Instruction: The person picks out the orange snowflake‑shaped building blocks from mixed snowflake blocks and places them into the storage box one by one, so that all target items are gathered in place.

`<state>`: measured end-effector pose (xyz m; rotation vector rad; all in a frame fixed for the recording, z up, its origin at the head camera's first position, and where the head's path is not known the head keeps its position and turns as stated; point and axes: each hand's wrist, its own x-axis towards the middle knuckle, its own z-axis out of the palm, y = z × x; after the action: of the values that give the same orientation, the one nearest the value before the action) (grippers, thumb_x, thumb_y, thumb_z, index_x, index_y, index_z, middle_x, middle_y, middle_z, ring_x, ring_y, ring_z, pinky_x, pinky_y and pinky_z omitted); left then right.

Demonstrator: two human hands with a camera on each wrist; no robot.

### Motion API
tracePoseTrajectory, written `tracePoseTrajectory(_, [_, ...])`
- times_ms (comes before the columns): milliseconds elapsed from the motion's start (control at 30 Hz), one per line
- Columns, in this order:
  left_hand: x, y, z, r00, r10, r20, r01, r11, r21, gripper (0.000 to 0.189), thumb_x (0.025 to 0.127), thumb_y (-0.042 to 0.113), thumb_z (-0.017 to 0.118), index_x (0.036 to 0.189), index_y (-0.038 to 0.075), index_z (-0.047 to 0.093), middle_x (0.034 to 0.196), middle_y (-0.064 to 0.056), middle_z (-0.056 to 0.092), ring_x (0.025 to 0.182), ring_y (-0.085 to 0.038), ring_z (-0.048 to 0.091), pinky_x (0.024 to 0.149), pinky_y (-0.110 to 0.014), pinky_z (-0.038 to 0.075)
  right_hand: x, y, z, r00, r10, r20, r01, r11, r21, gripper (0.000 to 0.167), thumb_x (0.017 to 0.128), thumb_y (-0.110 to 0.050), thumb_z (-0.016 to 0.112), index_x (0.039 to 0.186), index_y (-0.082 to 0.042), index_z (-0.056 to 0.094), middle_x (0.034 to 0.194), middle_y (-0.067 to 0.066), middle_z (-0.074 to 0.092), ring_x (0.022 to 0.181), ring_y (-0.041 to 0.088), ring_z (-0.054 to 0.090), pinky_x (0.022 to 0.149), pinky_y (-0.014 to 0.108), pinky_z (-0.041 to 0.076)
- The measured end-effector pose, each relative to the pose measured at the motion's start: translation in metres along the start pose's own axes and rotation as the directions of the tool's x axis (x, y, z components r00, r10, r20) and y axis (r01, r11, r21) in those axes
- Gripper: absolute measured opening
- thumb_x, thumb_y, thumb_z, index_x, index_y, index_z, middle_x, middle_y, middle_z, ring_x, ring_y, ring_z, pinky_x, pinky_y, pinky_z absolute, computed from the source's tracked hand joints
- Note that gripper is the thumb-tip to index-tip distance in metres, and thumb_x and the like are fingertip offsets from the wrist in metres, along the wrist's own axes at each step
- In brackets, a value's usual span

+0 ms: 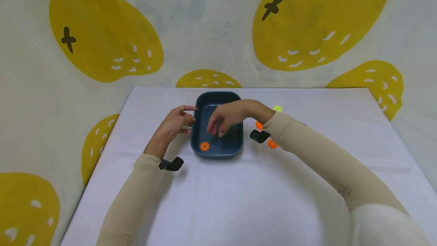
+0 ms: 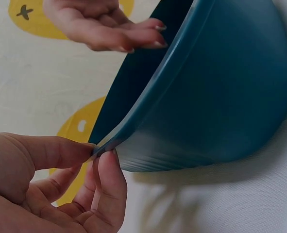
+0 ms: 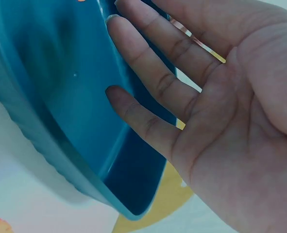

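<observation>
A dark blue rectangular basin (image 1: 218, 155) stands on the white-covered table. My left hand (image 1: 175, 122) is at its left side, and in the left wrist view thumb and fingers pinch the basin's rim (image 2: 115, 136). Over the basin's inside hovers my right hand (image 1: 227, 117), coming across the right rim. Its fingers (image 3: 155, 73) are relaxed and spread, with nothing held in the right wrist view. A flat orange notched disc (image 1: 205, 146), flower-like, lies on the basin floor near the front left corner.
Right of the basin, partly behind my right arm, lie more small notched discs: a yellow-green disc (image 1: 277, 108), an orange disc (image 1: 259, 125) and another orange disc (image 1: 272, 143). Behind the table (image 1: 218, 200) hangs a pale cloth (image 1: 211, 29) printed with yellow fruit.
</observation>
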<state>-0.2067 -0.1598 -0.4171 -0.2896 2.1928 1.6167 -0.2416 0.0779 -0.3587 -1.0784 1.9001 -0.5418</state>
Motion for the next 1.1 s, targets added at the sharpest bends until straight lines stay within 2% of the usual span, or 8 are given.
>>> tracePoseTrajectory(233, [0.001,-0.002,0.001,1.000,0.003,-0.010,-0.003,1.000,0.005,0.041,0.099,0.007,0.059,0.137,0.024,0.060,0.114,-0.013,0.058,0.099,-0.031,0.061,0.072,-0.036,0.060,-0.015,0.004,0.002,0.999,-0.020,-0.038,0.021,0.999,0.031,0.041,0.095,-0.011,0.068,0.136,-0.009,0.063,0.129,0.009,0.068,0.111,0.016,0.066,0.099,0.032,0.053])
tracePoseTrajectory(400, [0.000,-0.002,0.000,1.000,0.008,-0.011,-0.008,1.000,0.008,0.041,0.099,0.008,0.059,0.137,0.023,0.060,0.113,-0.013,0.058,0.097,-0.030,0.062,0.070,-0.035,0.060,-0.026,0.004,0.005,0.998,0.002,-0.070,0.001,0.999,0.047,0.041,0.095,-0.013,0.070,0.136,-0.011,0.064,0.131,0.008,0.068,0.112,0.016,0.066,0.099,0.033,0.053])
tracePoseTrajectory(667, [0.000,-0.002,0.000,1.000,0.010,-0.006,-0.010,1.000,0.003,0.041,0.099,0.007,0.059,0.137,0.023,0.060,0.112,-0.013,0.058,0.097,-0.030,0.062,0.070,-0.035,0.060,-0.039,0.006,0.012,0.995,-0.009,-0.097,0.017,0.997,0.079,0.039,0.096,-0.013,0.069,0.134,-0.014,0.065,0.131,0.008,0.068,0.113,0.017,0.066,0.100,0.034,0.053])
tracePoseTrajectory(933, [0.000,-0.002,0.001,1.000,0.006,-0.011,-0.006,1.000,0.004,0.041,0.099,0.008,0.060,0.137,0.024,0.060,0.113,-0.013,0.056,0.098,-0.031,0.061,0.071,-0.035,0.060,-0.052,0.006,0.017,0.990,-0.053,-0.131,0.064,0.994,0.083,0.036,0.096,-0.011,0.070,0.130,-0.019,0.068,0.126,-0.002,0.070,0.119,0.027,0.065,0.099,0.032,0.053])
tracePoseTrajectory(1100, [0.001,-0.003,0.000,1.000,0.004,-0.010,-0.004,1.000,0.000,0.041,0.099,0.008,0.061,0.136,0.025,0.060,0.112,-0.013,0.056,0.098,-0.031,0.061,0.071,-0.035,0.060,-0.062,0.008,0.018,0.985,-0.061,-0.159,0.073,0.995,0.072,0.036,0.096,-0.012,0.070,0.131,-0.019,0.067,0.122,-0.006,0.070,0.118,0.027,0.065,0.100,0.034,0.052])
